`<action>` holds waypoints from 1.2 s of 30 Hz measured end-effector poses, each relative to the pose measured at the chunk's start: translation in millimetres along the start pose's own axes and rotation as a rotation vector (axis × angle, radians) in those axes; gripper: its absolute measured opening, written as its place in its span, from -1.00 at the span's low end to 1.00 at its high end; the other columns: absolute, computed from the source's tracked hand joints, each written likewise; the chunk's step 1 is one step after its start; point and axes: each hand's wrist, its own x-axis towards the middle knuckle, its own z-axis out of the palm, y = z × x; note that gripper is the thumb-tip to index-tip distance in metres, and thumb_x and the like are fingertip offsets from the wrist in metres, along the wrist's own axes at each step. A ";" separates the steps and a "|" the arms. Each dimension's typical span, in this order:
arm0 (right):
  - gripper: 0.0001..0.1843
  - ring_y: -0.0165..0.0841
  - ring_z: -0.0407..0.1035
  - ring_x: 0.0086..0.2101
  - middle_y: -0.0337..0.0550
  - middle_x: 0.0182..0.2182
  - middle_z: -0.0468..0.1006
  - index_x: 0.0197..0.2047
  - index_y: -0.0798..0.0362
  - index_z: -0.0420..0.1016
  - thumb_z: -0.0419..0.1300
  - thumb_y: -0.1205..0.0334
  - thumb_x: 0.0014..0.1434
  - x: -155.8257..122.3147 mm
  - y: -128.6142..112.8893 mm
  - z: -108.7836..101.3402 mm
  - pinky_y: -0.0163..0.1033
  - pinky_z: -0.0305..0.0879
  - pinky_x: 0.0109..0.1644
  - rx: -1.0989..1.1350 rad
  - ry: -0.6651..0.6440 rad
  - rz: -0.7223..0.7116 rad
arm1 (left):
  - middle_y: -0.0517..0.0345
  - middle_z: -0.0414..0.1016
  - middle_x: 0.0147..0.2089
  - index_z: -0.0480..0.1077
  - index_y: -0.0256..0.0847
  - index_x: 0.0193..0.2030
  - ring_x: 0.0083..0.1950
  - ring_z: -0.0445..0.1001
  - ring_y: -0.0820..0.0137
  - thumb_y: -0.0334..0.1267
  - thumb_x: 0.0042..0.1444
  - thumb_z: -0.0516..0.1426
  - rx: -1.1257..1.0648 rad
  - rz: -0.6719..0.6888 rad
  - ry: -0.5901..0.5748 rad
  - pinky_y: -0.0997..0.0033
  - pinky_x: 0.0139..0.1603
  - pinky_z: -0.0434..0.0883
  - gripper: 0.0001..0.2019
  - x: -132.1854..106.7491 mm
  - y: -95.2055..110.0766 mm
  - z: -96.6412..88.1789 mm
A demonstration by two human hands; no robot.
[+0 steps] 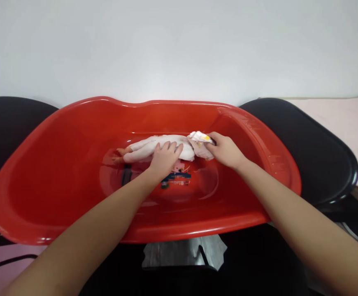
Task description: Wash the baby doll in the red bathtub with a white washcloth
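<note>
A doll with white legs and body (154,147) lies on its side or front, I cannot tell which, in a red plastic bathtub (58,172). Its small feet (119,155) point left. My left hand (166,158) rests on the doll's middle, fingers spread over the white surface. My right hand (224,148) pinches a crumpled white cloth (199,137) with a yellow print, at the doll's right end. Part of the cloth hangs down there, and the doll's head cannot be made out.
The tub stands across black chairs (308,152), against a pale wall (179,49). A colourful cartoon picture (177,174) shows on the tub floor. Pink sheeting (345,123) lies at the far right, and a silvery sheet (182,253) is below the tub's front rim.
</note>
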 end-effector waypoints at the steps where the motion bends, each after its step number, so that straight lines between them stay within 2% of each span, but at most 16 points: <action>1: -0.72 -0.30 0.47 -0.22 -0.12 -0.15 0.63 -0.02 0.03 0.51 0.14 0.27 0.21 0.2 0.2 0.2 -0.30 0.26 -0.19 0.007 -0.001 -0.001 | -0.13 0.39 0.28 0.28 -0.22 0.32 0.27 0.29 0.04 -0.37 0.38 -0.09 -0.004 -0.018 0.005 -0.15 0.26 0.25 -0.58 0.9 -1.3 -2.2; 6: -0.79 -0.30 0.44 -0.28 -0.14 -0.26 0.61 -0.10 0.04 0.50 0.14 0.25 0.20 0.4 0.0 -0.1 -0.29 0.25 -0.22 -0.015 0.011 0.000 | -0.12 0.45 0.18 0.35 -0.23 0.22 0.20 0.34 0.09 -0.34 0.37 -0.05 -0.037 -0.076 0.026 0.02 0.19 0.30 -0.65 5.9 -10.2 -11.0; 9: -0.84 -0.31 0.41 -0.30 -0.16 -0.31 0.58 -0.15 0.03 0.45 0.12 0.20 0.22 -1.7 -2.6 -1.9 -0.28 0.23 -0.24 -0.005 0.101 -0.008 | -0.10 0.49 0.13 0.38 -0.24 0.16 0.16 0.37 0.10 -0.34 0.37 -0.05 -0.034 -0.122 0.054 0.07 0.13 0.32 -0.69 8.3 -17.7 -14.4; 12: -0.83 -0.31 0.38 -0.28 -0.16 -0.27 0.56 -0.15 0.02 0.40 0.10 0.15 0.25 -4.5 -7.0 -4.2 -0.28 0.24 -0.21 0.054 0.216 -0.046 | -0.11 0.50 0.11 0.38 -0.25 0.13 0.13 0.38 0.08 -0.35 0.36 -0.04 -0.032 -0.168 0.071 0.08 0.08 0.33 -0.71 9.9 -23.7 -16.3; 15: -0.83 -0.30 0.36 -0.27 -0.15 -0.26 0.55 -0.15 0.00 0.36 0.09 0.11 0.26 -5.9 -10.3 -5.3 -0.26 0.24 -0.19 0.099 0.278 -0.058 | -0.12 0.50 0.08 0.40 -0.25 0.08 0.11 0.40 0.08 -0.42 0.33 -0.04 -0.025 -0.209 0.057 0.07 0.06 0.34 -0.71 11.4 -26.0 -17.2; 20: -0.80 -0.29 0.35 -0.31 -0.15 -0.30 0.53 -0.19 0.00 0.32 0.11 0.05 0.23 -9.9 -8.1 -1.4 -0.24 0.25 -0.22 0.080 0.272 -0.028 | -0.14 0.50 0.06 0.42 -0.25 0.03 0.10 0.42 0.06 -0.44 0.32 -0.04 -0.031 -0.221 0.006 0.05 0.05 0.35 -0.73 13.3 -27.9 -20.2; 23: -0.78 -0.29 0.34 -0.33 -0.13 -0.30 0.52 -0.15 0.00 0.34 0.11 0.05 0.23 -16.5 -10.1 0.7 -0.22 0.27 -0.21 -0.014 0.266 -0.096 | -0.12 0.51 0.04 0.41 -0.26 0.04 0.09 0.43 0.07 -0.44 0.29 0.01 -0.023 -0.231 0.027 0.07 0.05 0.35 -0.74 14.7 -31.5 -22.0; 25: -0.77 -0.26 0.34 -0.31 -0.07 -0.27 0.52 -0.12 0.01 0.38 0.11 0.08 0.23 -19.7 -17.6 0.6 -0.19 0.29 -0.17 -0.140 0.187 -0.228 | -0.09 0.52 0.03 0.40 -0.25 0.06 0.07 0.45 0.11 -0.42 0.30 0.03 -0.021 -0.257 0.037 0.11 0.05 0.36 -0.75 16.4 -34.2 -22.4; 28: -0.77 -0.21 0.36 -0.21 0.00 -0.24 0.52 -0.15 0.00 0.48 0.03 0.13 0.32 -18.3 -35.8 4.1 -0.10 0.27 -0.04 -0.358 -0.161 -0.615 | -0.07 0.54 0.00 0.41 -0.24 0.04 0.02 0.49 0.18 -0.43 0.33 0.00 -0.020 -0.295 0.017 0.19 0.01 0.38 -0.76 18.9 -37.1 -22.8; 30: -0.64 -0.22 0.37 -0.13 -0.03 -0.22 0.53 -0.16 -0.04 0.52 -0.10 0.20 0.42 -13.3 -47.1 14.5 -0.08 0.23 0.04 -0.433 -0.387 -0.866 | -0.07 0.54 -0.01 0.41 -0.25 0.02 0.02 0.50 0.18 -0.44 0.35 -0.04 -0.015 -0.298 0.004 0.20 -0.02 0.39 -0.76 19.5 -38.1 -23.7; 32: -0.56 -0.27 0.37 -0.08 -0.08 -0.18 0.55 -0.13 -0.09 0.54 -0.18 0.28 0.45 -6.5 -53.8 33.4 -0.08 0.21 0.09 -0.426 -0.509 -1.035 | -0.08 0.54 -0.02 0.41 -0.26 0.02 0.03 0.49 0.16 -0.41 0.37 -0.05 -0.018 -0.295 0.002 0.19 -0.03 0.40 -0.76 19.5 -38.7 -24.9; 36: -0.62 -0.31 0.37 -0.01 -0.13 -0.10 0.58 -0.16 -0.10 0.56 -0.09 0.36 0.42 7.7 -56.1 85.7 -0.11 0.23 0.13 -0.368 -0.661 -1.233 | -0.08 0.53 0.00 0.40 -0.28 0.03 0.04 0.48 0.14 -0.40 0.34 -0.01 -0.033 -0.280 -0.017 0.17 -0.01 0.40 -0.78 19.7 -39.2 -26.0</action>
